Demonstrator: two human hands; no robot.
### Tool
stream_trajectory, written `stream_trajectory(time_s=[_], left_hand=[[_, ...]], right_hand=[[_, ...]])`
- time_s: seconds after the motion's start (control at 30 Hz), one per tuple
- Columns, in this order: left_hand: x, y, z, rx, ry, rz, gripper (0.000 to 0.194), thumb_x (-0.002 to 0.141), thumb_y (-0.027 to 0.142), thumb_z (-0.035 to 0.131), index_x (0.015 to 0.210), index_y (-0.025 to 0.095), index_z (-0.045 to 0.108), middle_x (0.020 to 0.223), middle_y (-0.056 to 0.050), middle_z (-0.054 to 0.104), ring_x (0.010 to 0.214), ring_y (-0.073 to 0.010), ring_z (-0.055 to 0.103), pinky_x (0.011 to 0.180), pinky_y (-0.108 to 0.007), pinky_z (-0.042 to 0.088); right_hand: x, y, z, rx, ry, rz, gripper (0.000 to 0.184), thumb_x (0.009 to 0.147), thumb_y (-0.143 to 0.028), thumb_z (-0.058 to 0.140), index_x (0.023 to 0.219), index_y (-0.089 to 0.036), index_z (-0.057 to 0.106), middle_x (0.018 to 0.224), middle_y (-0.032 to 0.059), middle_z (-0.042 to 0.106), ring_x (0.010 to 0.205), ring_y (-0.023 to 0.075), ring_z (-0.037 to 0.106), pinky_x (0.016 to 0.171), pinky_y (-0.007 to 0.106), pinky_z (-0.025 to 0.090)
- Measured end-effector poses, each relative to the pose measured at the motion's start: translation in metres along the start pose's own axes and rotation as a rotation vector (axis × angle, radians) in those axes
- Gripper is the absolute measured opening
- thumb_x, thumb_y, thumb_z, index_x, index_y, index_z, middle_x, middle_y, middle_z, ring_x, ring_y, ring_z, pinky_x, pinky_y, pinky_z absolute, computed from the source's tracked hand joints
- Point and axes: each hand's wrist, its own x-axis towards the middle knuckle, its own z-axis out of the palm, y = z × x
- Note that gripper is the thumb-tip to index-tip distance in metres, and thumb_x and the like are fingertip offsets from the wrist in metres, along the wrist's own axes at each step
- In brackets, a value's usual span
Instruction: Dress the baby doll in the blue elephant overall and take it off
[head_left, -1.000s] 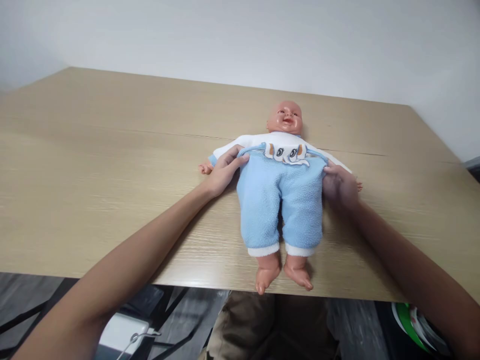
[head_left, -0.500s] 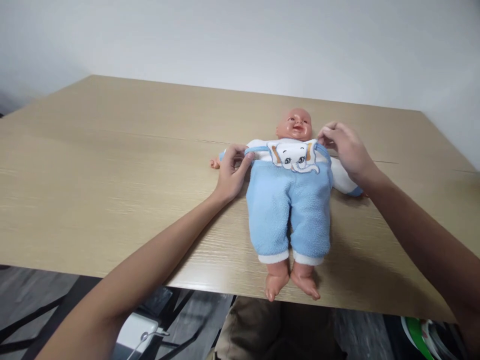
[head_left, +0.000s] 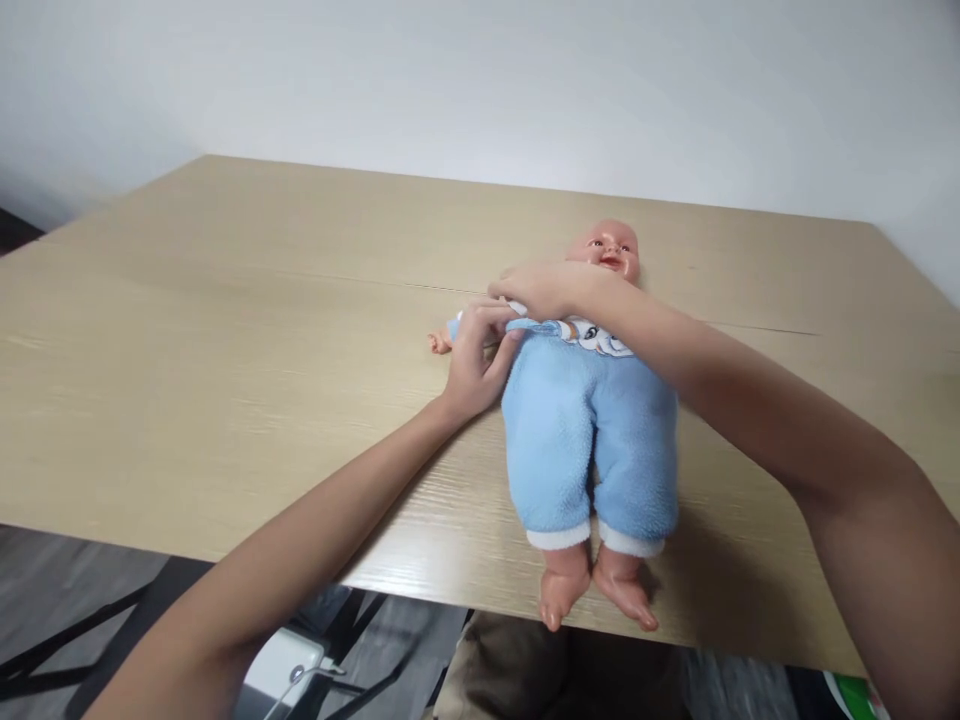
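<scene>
A bald baby doll (head_left: 611,240) lies on its back on the wooden table, its feet toward me. It wears fluffy light-blue overalls (head_left: 551,430) with white cuffs and an elephant face (head_left: 600,338) on the bib, over a white top. At the bib's left edge, my left hand (head_left: 480,350) pinches the blue trim between thumb and fingers. My right hand (head_left: 536,288) reaches across the doll's chest, its bent fingers closed at the clothes on that same shoulder, just above my left hand. My right forearm covers the doll's neck, part of the elephant and its other arm.
The wooden table (head_left: 262,400) reaches back to a pale wall (head_left: 480,90), with a thin seam running across it. Below its front edge are my legs (head_left: 517,665), a white box (head_left: 277,665) with a cable, and dark metal bars.
My right hand has left the doll's right-side shoulder and crossed over the chest to the left one, beside my left hand. My left hand keeps its hold on the trim.
</scene>
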Motion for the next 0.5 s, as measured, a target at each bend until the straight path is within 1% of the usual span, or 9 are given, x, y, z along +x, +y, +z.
stream_trajectory(time_s=[0.03,0.1,0.17,0.27,0.33,0.4,0.5], left_hand=[[0.000,0.001,0.000,-0.022,-0.009,-0.024,0.018,0.116,0.041,0.060,0.120,0.024,0.067,0.113,-0.008,0.072,0.102,-0.0206,0.067,0.093,-0.038,0.056],[0.001,0.003,0.000,-0.073,-0.039,-0.086,0.023,0.116,0.045,0.059,0.117,0.024,0.066,0.111,-0.009,0.073,0.101,-0.0213,0.067,0.091,-0.039,0.055],[0.001,0.008,0.000,-0.101,-0.068,-0.114,0.028,0.116,0.050,0.058,0.113,0.024,0.066,0.105,-0.008,0.072,0.096,-0.0221,0.066,0.088,-0.039,0.055],[0.002,0.014,-0.001,-0.082,-0.081,-0.086,0.031,0.113,0.054,0.061,0.107,0.024,0.067,0.095,-0.007,0.070,0.087,-0.0226,0.064,0.084,-0.041,0.053],[0.000,0.015,-0.002,-0.046,-0.083,-0.065,0.030,0.112,0.052,0.062,0.107,0.024,0.069,0.095,-0.007,0.072,0.089,-0.0237,0.065,0.087,-0.042,0.054],[-0.003,0.012,-0.003,0.005,-0.095,-0.039,0.028,0.111,0.051,0.063,0.109,0.024,0.070,0.100,-0.009,0.074,0.096,-0.0262,0.068,0.094,-0.046,0.055],[-0.009,0.001,-0.005,0.067,-0.096,0.002,0.028,0.107,0.052,0.067,0.108,0.025,0.072,0.109,-0.011,0.074,0.107,-0.0304,0.069,0.105,-0.053,0.055]], right_hand=[[0.001,-0.001,0.001,-0.015,0.037,-0.004,0.013,0.101,-0.015,0.066,0.110,-0.023,0.070,0.126,0.0093,0.078,0.108,0.0305,0.073,0.086,0.039,0.051],[-0.004,-0.002,0.003,-0.022,0.147,0.005,0.008,0.101,-0.020,0.069,0.108,-0.024,0.068,0.123,0.0070,0.078,0.104,0.0293,0.072,0.085,0.038,0.049],[-0.014,-0.003,0.004,0.014,0.284,0.029,0.014,0.099,-0.025,0.073,0.111,-0.025,0.066,0.120,0.0058,0.078,0.103,0.0295,0.071,0.088,0.039,0.048],[-0.034,-0.001,0.005,0.172,0.479,0.072,0.025,0.093,-0.023,0.075,0.115,-0.027,0.063,0.120,0.0054,0.076,0.106,0.0318,0.069,0.094,0.043,0.048],[-0.046,0.003,0.006,0.343,0.573,0.092,0.029,0.091,-0.018,0.072,0.116,-0.029,0.060,0.120,0.0049,0.075,0.109,0.0310,0.067,0.098,0.043,0.049],[-0.055,0.008,0.008,0.526,0.627,0.080,0.029,0.092,-0.017,0.071,0.116,-0.029,0.059,0.120,0.0043,0.074,0.110,0.0283,0.066,0.101,0.042,0.050],[-0.061,0.017,0.014,0.733,0.615,-0.003,0.028,0.091,-0.014,0.071,0.111,-0.029,0.058,0.115,0.0021,0.073,0.105,0.0238,0.064,0.101,0.040,0.052]])
